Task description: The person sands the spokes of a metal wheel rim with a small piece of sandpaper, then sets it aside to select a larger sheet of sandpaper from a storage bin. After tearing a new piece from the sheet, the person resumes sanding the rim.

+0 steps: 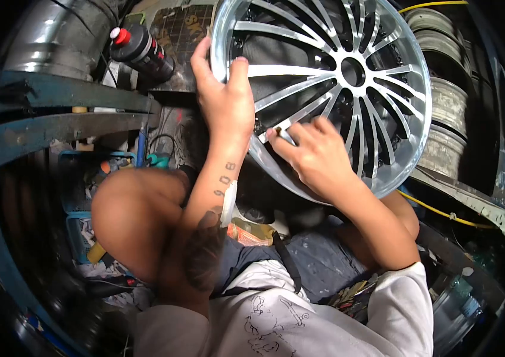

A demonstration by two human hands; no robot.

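Note:
A silver multi-spoke alloy wheel (352, 72) with a polished lip leans in front of me, its face tilted up. My left hand (227, 95) grips the wheel's left edge, thumb over the lip and fingers around the outside. Over the lower-left spokes, my right hand (315, 152) is closed, with its fingertips pinched at the outer end of a spoke. A small dark brownish bit shows between those fingertips; it is too small to name. The black gaps between spokes show the barrel behind.
A black bottle with a red cap (139, 52) stands at upper left. Stacked bare wheels (447, 101) are on the right, beside a yellow hose (443, 213). Blue metal bars (74, 95) cross on the left, above a blue basket (77, 229) of scraps.

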